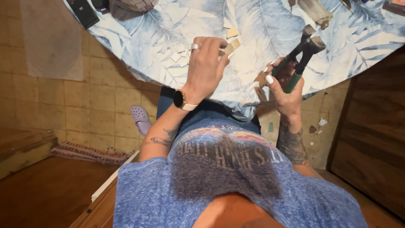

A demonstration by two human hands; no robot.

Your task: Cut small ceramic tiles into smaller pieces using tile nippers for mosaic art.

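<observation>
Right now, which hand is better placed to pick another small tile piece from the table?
Left. The left hand rests on the table beside the beige tile pieces, with its fingertips at one of them. The right hand is closed around the green-handled nippers, away from the pieces.

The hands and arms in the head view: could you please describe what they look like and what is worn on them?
The left hand wears a silver ring and a dark round watch on a pale strap. The right hand has white-painted nails. Both forearms are bare and tattooed, with short blue sleeves.

Home room, tiled floor, leaf-print tablecloth on round table, woven rug, lilac clog
</observation>
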